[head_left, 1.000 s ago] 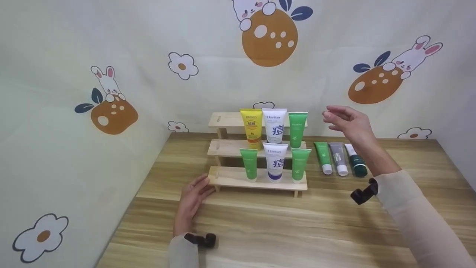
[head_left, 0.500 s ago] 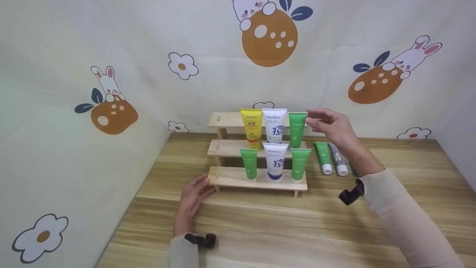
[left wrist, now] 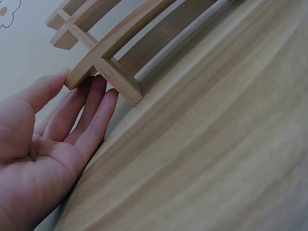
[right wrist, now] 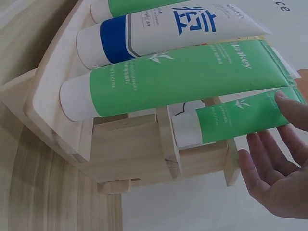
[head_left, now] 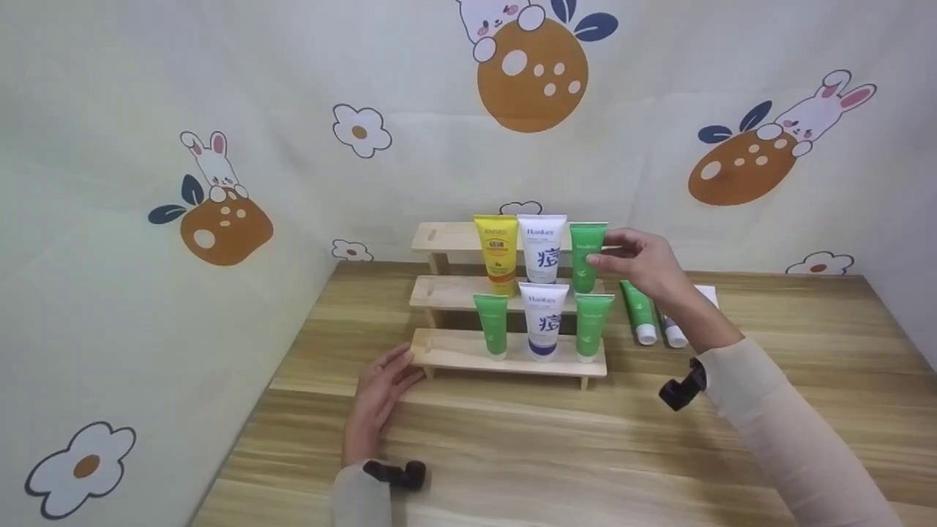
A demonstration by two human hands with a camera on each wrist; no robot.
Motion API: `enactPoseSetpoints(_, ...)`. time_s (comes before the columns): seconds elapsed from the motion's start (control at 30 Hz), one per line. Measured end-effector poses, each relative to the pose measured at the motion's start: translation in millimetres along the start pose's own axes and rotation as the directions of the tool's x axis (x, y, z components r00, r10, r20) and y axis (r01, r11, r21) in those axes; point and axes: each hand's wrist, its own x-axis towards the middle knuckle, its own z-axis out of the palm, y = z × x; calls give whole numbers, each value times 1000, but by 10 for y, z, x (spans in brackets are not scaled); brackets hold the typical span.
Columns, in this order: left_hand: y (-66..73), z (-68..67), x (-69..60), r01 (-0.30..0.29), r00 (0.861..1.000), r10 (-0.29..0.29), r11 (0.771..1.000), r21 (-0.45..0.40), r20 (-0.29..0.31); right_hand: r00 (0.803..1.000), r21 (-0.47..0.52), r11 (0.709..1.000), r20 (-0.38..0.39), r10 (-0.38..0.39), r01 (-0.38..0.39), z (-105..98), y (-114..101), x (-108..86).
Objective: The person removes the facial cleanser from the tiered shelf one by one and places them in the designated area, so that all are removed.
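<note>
Right hand (head_left: 650, 265) shifted left and slightly down onto a slim green squeeze tube with a white cap (head_left: 583, 247)

Compared with half a second earlier, the thumb had advanced from the tube's right edge to lie across its front face. Left hand and stand showed no clear change.

Right hand: pinched the tube near its upper end, thumb in front, fingers at the side and behind. Tube stood upright, cap down, at the right end of the middle shelf of a three-tier pale wooden stand (head_left: 439, 290); in the right wrist view the cap appeared to rest on that shelf.

Left hand (head_left: 379, 388): held the left end of the bottom shelf, thumb at the shelf end, fingers beneath it beside a wooden leg (left wrist: 120, 82).

Same middle row, leftward: a white tube with blue lettering (head_left: 542, 238), then a yellow tube with red lettering (head_left: 498, 256).

Bottom shelf, left to right: a green tube (head_left: 492, 326), a white tube with a blue band (head_left: 544, 315), a second green tube (head_left: 592, 322); all upright.

Right of the stand, on a wood-grain tabletop (head_left: 468, 446): a flat-lying green tube (head_left: 639, 307), beside it a white-capped tube (head_left: 676, 337) partly hidden by the right arm.
</note>
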Motion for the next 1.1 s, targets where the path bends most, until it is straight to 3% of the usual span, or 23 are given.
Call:
enactPoseSetpoints(0.3, 16, 0, 7, 21, 1000, -21, 1000, 20, -4, 1000, -11, 1000, 1, 24, -24, 38, 52, 25)
enactPoseSetpoints(0.7, 20, 10, 2, 15, 1000, -15, 1000, 22, 14, 995, 79, 996, -93, -27, 35, 5, 160, -19)
enactPoseSetpoints(1.1, 20, -5, -11, 17, 1000, -17, 1000, -7, 21, 979, 33, 998, -201, -43, 51, -184, 249, -126)
